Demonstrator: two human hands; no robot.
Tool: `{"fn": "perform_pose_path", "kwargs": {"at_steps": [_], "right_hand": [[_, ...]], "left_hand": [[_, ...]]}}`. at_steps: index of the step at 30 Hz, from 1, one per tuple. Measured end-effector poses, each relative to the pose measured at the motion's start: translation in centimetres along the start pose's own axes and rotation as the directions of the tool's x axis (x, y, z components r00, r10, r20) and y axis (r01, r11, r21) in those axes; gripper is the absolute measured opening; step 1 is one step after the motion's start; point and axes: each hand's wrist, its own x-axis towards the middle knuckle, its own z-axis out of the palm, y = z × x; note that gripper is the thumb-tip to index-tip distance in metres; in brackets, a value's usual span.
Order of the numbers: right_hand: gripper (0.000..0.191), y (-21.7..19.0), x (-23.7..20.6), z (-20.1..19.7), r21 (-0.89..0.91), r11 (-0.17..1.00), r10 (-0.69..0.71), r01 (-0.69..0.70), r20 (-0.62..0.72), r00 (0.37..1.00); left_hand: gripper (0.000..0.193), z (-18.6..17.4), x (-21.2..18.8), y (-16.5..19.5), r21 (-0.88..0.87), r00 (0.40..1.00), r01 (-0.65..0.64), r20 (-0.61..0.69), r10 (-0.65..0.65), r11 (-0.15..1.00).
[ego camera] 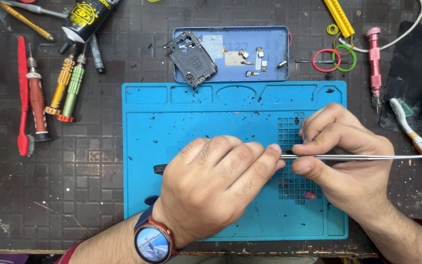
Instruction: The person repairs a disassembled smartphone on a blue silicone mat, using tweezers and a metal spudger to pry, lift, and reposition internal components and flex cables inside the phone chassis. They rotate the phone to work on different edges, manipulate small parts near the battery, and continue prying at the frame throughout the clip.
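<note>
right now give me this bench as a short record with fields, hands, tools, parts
left hand: knuckles up on the blue mat, fingertips meeting the tweezers; what lies under it is hidden
right hand: pinching metal tweezers held level, over the mat's grid
watch: on the left wrist
tray: blue, above the mat, holding a black frame and small parts
left of mat: screwdrivers, red brush
right of mat: toothbrush, rubber bands

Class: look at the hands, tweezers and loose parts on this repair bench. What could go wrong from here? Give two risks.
1. The right hand pinches thin tweezers right against the left hand's fingertips; a slip might prick a finger.
2. Tiny parts lie loose in the open blue tray just beyond the mat; a bump could scatter them among the debris.
</note>
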Motion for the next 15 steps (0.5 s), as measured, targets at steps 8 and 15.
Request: {"fn": "perform_pose_path", "kwargs": {"at_steps": [8, 15], "right_hand": [[0.052, 1.5, 0.4, -0.8, 0.078, 0.976, -0.151, 0.202, -0.420, 0.895], [0.034, -2.4, 0.2, -2.4, -0.700, 0.614, -0.516, 0.365, -0.007, 0.856]], "left_hand": [[0.010, 1.0, -0.9, -0.6, -0.035, 0.997, 0.048, -0.065, -0.050, 0.998], [0.013, 1.1, -1.3, -0.7, -0.044, 0.995, 0.081, -0.053, -0.083, 0.996]]}}
